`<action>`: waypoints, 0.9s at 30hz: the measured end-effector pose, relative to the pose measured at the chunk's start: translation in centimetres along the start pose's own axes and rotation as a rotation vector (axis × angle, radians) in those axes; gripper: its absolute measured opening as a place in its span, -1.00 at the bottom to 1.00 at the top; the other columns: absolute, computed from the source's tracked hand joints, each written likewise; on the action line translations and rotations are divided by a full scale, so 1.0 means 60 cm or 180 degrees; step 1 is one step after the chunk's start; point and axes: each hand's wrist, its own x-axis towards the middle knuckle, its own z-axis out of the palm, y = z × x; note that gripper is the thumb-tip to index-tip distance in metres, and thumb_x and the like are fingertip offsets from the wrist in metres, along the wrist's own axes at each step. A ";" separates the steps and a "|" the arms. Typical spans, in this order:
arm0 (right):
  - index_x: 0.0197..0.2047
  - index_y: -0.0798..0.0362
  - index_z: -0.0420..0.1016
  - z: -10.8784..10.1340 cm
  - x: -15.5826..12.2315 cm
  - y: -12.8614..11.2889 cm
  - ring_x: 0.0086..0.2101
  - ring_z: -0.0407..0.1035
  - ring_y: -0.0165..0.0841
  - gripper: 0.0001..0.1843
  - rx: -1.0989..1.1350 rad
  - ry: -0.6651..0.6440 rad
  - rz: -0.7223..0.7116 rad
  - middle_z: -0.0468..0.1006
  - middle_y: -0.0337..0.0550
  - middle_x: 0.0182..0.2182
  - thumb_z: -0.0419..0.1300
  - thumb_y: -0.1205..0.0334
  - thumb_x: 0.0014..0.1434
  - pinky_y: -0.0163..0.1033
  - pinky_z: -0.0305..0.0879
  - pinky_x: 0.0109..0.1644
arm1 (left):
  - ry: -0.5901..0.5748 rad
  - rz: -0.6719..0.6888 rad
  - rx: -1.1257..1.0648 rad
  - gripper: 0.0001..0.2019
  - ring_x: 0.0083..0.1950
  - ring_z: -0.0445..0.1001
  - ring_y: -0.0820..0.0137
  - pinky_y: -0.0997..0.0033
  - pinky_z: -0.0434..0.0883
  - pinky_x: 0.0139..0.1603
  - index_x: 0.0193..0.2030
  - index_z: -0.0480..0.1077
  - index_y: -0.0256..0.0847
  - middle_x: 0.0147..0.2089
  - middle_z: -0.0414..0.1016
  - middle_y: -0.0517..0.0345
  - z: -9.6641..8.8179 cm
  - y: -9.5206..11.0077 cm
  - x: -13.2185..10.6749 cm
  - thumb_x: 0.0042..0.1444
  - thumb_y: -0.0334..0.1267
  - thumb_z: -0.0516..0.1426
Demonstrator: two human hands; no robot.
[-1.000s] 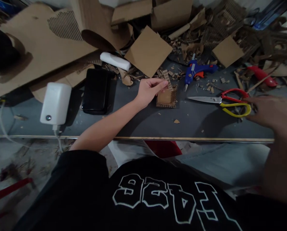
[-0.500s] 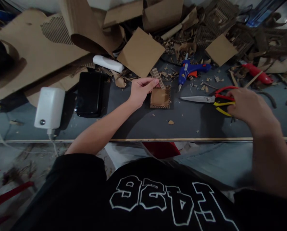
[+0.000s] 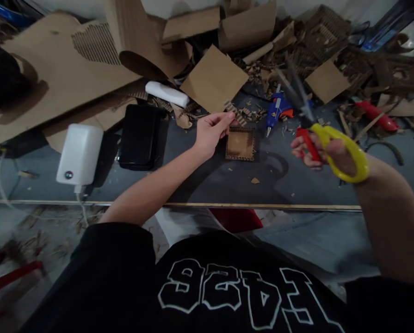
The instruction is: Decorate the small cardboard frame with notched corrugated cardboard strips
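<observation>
Right of the cardboard square (image 3: 240, 144), above the grey table (image 3: 200, 180), the right hand (image 3: 328, 155) grips the scissors (image 3: 323, 132), blades tilted up. Just left of the square, the left hand (image 3: 210, 132) pinches a corrugated strip (image 3: 240, 119). Beyond the square lies a blue glue gun (image 3: 278, 107).

Heavily blurred scissor blades (image 3: 299, 92)

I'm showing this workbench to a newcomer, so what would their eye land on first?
The red-and-yellow-handled metal scissors, held in the right hand above the right side of the grey table, blades blurred. Next, the left hand at centre, pinching a ribbed corrugated cardboard strip just over a small square brown cardboard tile, with heaped cardboard scraps behind.
</observation>
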 end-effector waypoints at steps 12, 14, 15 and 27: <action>-0.30 -0.02 0.36 0.053 -0.001 -0.050 -0.53 0.30 -0.39 -0.04 -0.0481 -0.1077 -0.0224 0.44 -0.16 -0.46 -0.06 -0.86 0.17 -0.20 0.27 -0.48 | -0.0002 -0.0200 -0.0459 -0.77 -0.51 0.48 0.69 0.72 0.41 -0.49 -0.39 0.66 -0.16 -0.38 0.70 0.25 -0.002 0.009 -0.013 0.33 -0.27 0.41; -0.31 -0.04 0.38 0.057 -0.002 -0.050 -0.53 0.29 -0.38 -0.05 -0.0505 -0.1057 -0.0289 0.43 -0.17 -0.47 -0.06 -0.86 0.17 -0.18 0.24 -0.47 | -0.0027 -0.0228 -0.0466 -0.79 -0.51 0.49 0.69 0.71 0.42 -0.48 -0.37 0.68 -0.15 -0.39 0.70 0.26 -0.001 0.006 -0.017 0.34 -0.30 0.40; -0.29 -0.06 0.40 0.059 -0.002 -0.050 -0.52 0.29 -0.37 -0.05 -0.0492 -0.1043 -0.0310 0.42 -0.19 -0.48 -0.06 -0.86 0.17 -0.17 0.23 -0.46 | -0.0038 -0.0226 -0.0399 -0.81 -0.49 0.51 0.67 0.70 0.44 -0.47 -0.35 0.69 -0.14 -0.37 0.71 0.26 -0.001 0.004 -0.018 0.35 -0.27 0.40; -0.33 -0.10 0.35 0.076 0.006 -0.039 -0.45 0.38 -0.21 -0.03 -0.0951 -0.0707 -0.0030 0.51 -0.14 -0.43 -0.01 -0.94 0.00 -0.06 0.26 -0.33 | -0.0112 -0.0058 -0.0205 -0.80 -0.46 0.53 0.60 0.60 0.47 -0.44 -0.33 0.67 -0.13 -0.35 0.69 0.25 -0.004 0.004 -0.018 0.34 -0.16 0.42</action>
